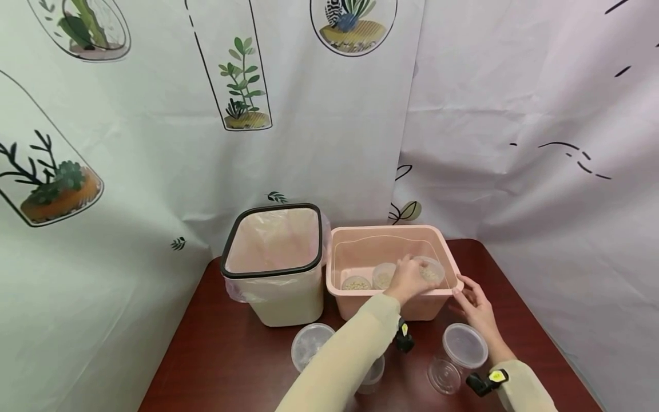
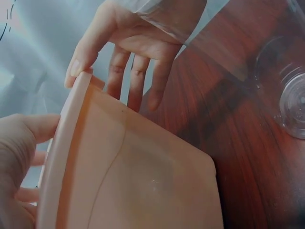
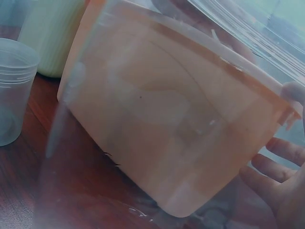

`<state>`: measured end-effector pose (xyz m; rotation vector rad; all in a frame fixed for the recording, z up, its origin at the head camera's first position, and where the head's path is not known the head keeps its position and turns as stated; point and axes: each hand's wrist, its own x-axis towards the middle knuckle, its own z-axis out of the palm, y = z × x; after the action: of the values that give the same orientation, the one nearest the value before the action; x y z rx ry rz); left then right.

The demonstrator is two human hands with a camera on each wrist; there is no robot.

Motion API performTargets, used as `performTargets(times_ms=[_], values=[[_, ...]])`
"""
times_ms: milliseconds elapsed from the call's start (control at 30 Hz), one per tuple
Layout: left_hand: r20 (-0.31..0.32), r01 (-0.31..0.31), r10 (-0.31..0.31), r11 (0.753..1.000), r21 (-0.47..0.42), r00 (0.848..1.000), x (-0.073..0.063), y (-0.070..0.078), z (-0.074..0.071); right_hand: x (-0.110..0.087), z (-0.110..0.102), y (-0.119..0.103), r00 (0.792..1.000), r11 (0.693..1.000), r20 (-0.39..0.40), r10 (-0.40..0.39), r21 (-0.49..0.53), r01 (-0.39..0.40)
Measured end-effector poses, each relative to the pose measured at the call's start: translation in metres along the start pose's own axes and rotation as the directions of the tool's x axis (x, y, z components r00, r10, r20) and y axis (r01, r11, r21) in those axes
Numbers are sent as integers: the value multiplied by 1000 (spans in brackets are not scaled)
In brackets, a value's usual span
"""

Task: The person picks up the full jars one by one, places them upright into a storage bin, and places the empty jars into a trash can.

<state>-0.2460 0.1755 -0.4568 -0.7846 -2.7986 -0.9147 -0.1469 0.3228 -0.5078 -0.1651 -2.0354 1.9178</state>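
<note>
My left hand reaches into the pink bin and grips a clear tub of pale grains by its rim. Left of it in the bin are two more clear tubs of grains, one tub at the corner and another tub partly behind the hand. My right hand holds the bin's front right corner. In the left wrist view, the right thumb lies on the rim and the other fingers reach down beside the bin wall. The tub is out of both wrist views.
A cream trash can with a plastic liner stands left of the bin. On the dark red table are a tall clear jar near the right wrist, a round clear lid, and a clear cup partly behind the left sleeve.
</note>
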Motion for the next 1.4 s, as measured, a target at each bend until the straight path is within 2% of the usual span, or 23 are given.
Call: performTargets(times_ms=[233,600,733,1100,1400], values=[[95,-27,19,996,86,995,-1,-1,-6,-2,1,-3,1000,1000,-5,-12,-7,12],[54,-63,59,995,76,997,-8,1,-16,-3,2,-3,1000,1000,-4,0,-6,0],[49,-68,65,996,51,997,-12,2,-23,-2,3,-3,1000,1000,-1,11,-12,-11],[-5,-148,148,987,-56,989,-26,-2,-38,-1,3,-5,1000,1000,5,28,-1,-28],[-33,-224,222,960,-170,975,-38,-1,-50,-2,3,-9,999,999,2,35,-5,-35]])
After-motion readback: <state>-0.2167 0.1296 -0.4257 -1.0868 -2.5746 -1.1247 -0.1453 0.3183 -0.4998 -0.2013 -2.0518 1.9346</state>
